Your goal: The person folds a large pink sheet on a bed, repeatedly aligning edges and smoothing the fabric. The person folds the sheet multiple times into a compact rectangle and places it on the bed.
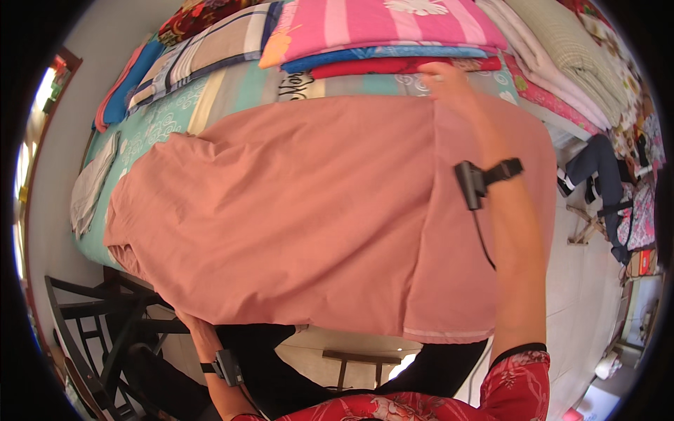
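A large pink cloth [295, 210] lies spread over the bed, wrinkled at its left end, with a seam and a flatter panel at the right. My right hand [447, 84] reaches across to the cloth's far edge, near the folded bedding; it is blurred, and whether its fingers grip anything cannot be told. At the near left edge, my left hand [192, 321] is partly under the cloth, its fingers hidden. Both wrists wear a black strapped device, each with a cable.
Folded pink striped bedding [368, 26] and a plaid folded cloth [210, 50] lie along the far side. A grey cloth [95, 184] rests at the left. A black chair [100, 316] stands lower left. Another person's legs [600, 163] show at the right, beside a wooden stool [587, 226].
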### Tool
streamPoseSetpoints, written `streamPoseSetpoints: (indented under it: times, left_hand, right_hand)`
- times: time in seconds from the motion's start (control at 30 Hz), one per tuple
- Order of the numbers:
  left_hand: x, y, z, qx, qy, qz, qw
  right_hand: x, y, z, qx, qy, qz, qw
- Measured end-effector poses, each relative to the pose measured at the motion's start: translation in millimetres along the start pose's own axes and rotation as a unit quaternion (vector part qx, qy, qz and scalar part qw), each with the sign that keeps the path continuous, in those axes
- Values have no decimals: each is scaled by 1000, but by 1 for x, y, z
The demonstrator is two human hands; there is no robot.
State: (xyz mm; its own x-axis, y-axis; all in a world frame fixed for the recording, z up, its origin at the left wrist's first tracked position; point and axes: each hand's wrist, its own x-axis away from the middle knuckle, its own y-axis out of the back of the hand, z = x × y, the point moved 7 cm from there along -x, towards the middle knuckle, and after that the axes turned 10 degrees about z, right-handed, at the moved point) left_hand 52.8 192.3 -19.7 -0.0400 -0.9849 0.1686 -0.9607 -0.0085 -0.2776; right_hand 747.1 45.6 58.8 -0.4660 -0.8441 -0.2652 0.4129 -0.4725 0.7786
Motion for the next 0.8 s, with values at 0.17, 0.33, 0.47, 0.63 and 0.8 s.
streamPoseSetpoints:
  times: [0.17,0.33,0.47,0.63,0.8]
  left_hand:
    - [-1,-6,-4,-10,8,7,1000]
    - [-10,21,9,36,51,14,998]
    - [-23,48,24,52,113,-3,992]
    - [-33,52,27,91,105,-5,990]
    - [-33,56,31,115,147,-43,981]
  right_hand:
    - [-62,-151,50,55,-47,66,995]
    - [-86,-210,74,200,-38,273,940]
    - [-115,-162,73,86,-49,-5,995]
    - [-105,-202,51,131,-109,27,985]
    - [-51,-172,98,-215,-49,249,943]
